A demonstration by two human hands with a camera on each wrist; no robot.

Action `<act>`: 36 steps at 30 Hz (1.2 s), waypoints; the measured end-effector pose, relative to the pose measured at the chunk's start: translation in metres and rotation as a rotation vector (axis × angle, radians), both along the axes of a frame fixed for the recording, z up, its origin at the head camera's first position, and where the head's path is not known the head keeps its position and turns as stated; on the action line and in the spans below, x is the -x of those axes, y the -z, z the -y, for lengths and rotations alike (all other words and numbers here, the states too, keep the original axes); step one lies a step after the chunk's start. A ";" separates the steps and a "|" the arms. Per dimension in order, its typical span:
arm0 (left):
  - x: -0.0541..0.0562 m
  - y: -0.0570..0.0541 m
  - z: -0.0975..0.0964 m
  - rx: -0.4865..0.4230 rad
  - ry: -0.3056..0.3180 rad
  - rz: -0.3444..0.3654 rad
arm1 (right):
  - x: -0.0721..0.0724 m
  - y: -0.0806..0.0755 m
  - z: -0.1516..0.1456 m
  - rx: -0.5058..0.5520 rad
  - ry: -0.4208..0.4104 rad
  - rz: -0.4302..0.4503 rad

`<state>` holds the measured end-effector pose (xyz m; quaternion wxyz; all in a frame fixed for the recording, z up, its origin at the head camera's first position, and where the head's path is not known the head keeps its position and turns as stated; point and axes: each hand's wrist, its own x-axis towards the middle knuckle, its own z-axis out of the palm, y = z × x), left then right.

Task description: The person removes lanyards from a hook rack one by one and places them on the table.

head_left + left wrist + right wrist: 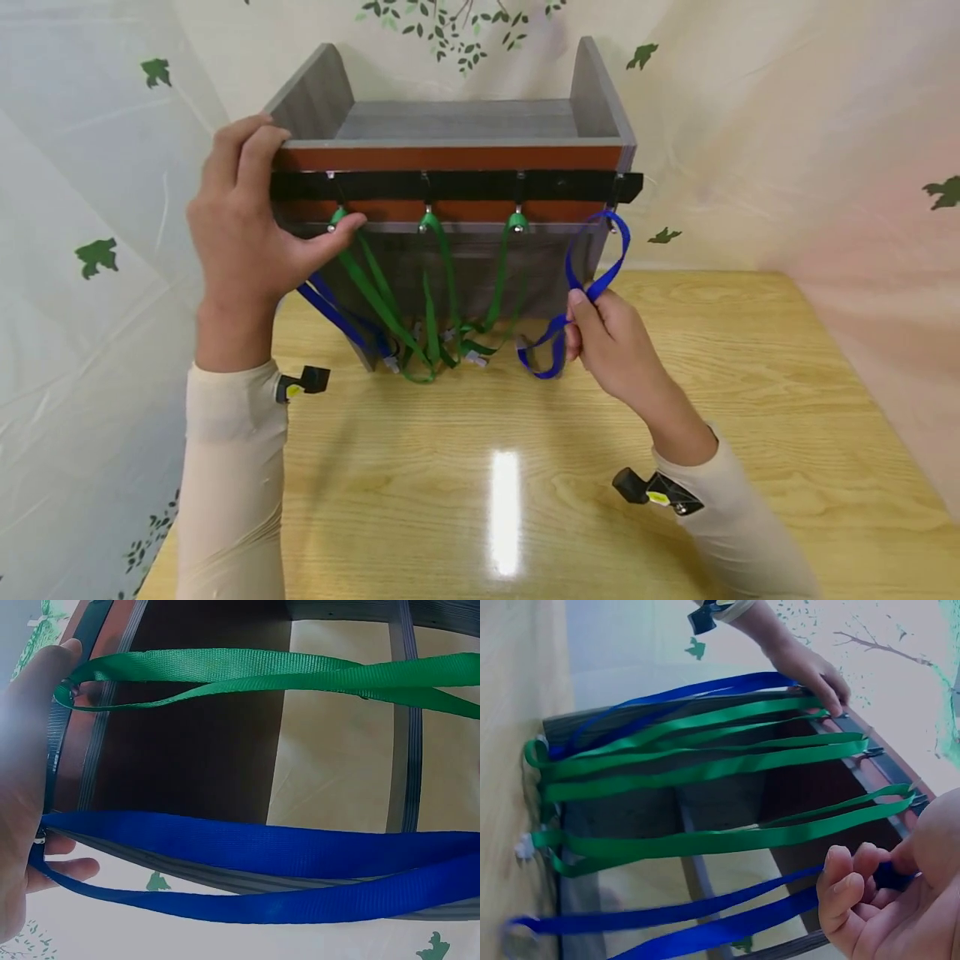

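My left hand [243, 204] grips the left end of a grey wooden rack [465, 121], thumb across its front and fingers over its top edge. A blue lanyard [187, 844] hangs at that end beside the hand. My right hand [611, 342] pinches another blue lanyard [621, 254] below the rightmost hook. Its upper loop stands at that hook; whether it is around the hook I cannot tell. In the right wrist view, this lanyard [727, 930] runs down from the curled fingers. Several green lanyards [442, 258] hang from the hooks between the hands.
A black hook strip [472, 185] crosses the rack's orange-brown front band [472, 158]. Lanyard ends with pale clips [476, 358] lie near the wooden table [420, 467]. Behind stands a pale backdrop with leaf and bird prints [750, 125].
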<state>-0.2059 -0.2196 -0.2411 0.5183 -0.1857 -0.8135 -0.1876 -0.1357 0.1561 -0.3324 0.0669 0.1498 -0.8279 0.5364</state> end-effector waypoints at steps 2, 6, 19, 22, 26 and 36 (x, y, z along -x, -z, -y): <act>0.000 0.000 0.000 0.004 -0.006 0.000 | -0.002 -0.003 -0.001 0.000 0.017 -0.044; 0.000 0.001 0.001 0.010 -0.006 0.001 | -0.005 -0.007 -0.004 0.020 0.040 -0.125; 0.001 0.003 0.002 0.015 0.002 0.016 | -0.014 -0.020 -0.016 0.086 0.083 -0.262; 0.001 0.003 0.002 0.020 0.007 0.017 | -0.015 -0.021 -0.018 0.099 0.083 -0.311; 0.000 0.002 0.003 0.025 0.008 0.016 | -0.016 -0.021 -0.020 0.087 0.072 -0.355; 0.000 0.000 0.003 0.031 0.003 0.011 | -0.023 -0.020 -0.023 0.083 0.093 -0.420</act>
